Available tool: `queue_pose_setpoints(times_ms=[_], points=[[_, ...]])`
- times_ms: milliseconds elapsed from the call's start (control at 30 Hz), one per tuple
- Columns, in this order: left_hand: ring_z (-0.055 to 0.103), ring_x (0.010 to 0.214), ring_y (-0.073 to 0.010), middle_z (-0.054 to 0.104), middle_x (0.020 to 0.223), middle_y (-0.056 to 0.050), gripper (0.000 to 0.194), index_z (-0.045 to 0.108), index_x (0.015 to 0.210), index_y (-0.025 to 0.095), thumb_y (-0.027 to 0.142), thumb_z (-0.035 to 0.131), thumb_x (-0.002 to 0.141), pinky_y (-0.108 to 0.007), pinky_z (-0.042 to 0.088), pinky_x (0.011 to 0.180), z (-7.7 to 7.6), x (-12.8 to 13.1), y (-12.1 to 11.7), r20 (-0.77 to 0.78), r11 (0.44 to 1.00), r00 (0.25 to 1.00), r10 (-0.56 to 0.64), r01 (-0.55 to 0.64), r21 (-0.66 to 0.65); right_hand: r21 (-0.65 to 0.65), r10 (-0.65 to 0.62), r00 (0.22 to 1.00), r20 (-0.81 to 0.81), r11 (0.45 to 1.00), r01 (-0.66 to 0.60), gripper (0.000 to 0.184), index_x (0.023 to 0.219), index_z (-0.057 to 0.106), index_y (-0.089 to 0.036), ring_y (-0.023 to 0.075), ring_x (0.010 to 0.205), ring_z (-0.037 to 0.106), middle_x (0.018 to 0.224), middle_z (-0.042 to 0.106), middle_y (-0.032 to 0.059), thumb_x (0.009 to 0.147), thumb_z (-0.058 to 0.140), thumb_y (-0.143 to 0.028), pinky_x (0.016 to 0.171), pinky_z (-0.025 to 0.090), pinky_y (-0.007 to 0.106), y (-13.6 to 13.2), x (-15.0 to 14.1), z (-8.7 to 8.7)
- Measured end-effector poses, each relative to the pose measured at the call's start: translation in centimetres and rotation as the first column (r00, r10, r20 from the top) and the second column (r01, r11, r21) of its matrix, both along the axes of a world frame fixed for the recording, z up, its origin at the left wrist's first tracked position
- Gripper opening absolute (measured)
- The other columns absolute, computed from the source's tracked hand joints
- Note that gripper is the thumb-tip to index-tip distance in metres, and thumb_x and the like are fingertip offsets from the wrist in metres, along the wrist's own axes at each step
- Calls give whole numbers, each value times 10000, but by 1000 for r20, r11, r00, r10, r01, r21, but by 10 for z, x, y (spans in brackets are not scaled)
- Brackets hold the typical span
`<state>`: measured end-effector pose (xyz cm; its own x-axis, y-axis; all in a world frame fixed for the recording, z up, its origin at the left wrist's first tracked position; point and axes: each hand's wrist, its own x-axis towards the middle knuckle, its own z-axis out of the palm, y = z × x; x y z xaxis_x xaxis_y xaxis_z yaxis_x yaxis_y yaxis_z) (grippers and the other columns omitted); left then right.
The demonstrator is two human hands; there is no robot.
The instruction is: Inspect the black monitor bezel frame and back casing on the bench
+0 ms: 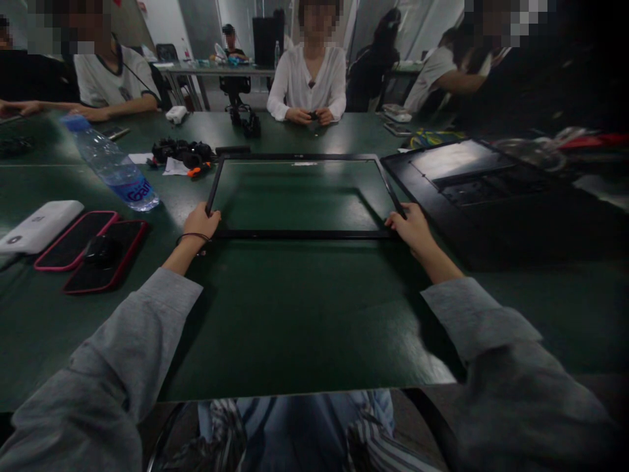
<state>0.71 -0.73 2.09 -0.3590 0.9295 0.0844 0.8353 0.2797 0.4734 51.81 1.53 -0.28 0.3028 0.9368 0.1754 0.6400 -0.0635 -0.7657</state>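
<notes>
A thin black rectangular frame [299, 234], like a screen bezel, is held between my hands a little above the green table [314, 328]. The tabletop shows through its open middle. My left hand [200, 223] is closed around the frame's left side near the front corner. On the opposite side, my right hand [409, 226] grips the frame close to its front right corner. To the right of that hand lies a large dark panel [491, 210] with a shiny section and a recessed area.
At left are a tilted water bottle [115, 164], a white power bank [42, 226] and two red-edged phones [105, 262]. Black gear [181, 152] with an orange piece lies behind them. A person in a white shirt [309, 78] sits opposite; others sit around.
</notes>
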Motion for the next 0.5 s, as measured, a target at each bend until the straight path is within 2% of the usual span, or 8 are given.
queue_pose_setpoints(times_ms=[133, 500], points=[[668, 1043, -272, 715, 1053, -116, 382, 629, 1199, 176, 355, 509, 884, -377, 493, 931, 0, 0, 0, 0, 1000, 1000, -5, 5, 1, 8, -28, 1000, -12, 1000, 28, 426, 1208, 532, -142, 146, 692, 555, 709, 606, -15, 794, 571, -233, 767, 428, 308, 0, -1, 0], [662, 1090, -279, 722, 1076, -111, 354, 627, 1181, 194, 347, 517, 881, -385, 494, 961, 1, 1, -2, 21, 1000, 1000, -1, 1, 10, 15, -7, 999, -34, 1000, 7, 396, 1201, 511, -152, 150, 706, 561, 751, 628, -4, 815, 551, -231, 743, 430, 309, -2, -3, 3]])
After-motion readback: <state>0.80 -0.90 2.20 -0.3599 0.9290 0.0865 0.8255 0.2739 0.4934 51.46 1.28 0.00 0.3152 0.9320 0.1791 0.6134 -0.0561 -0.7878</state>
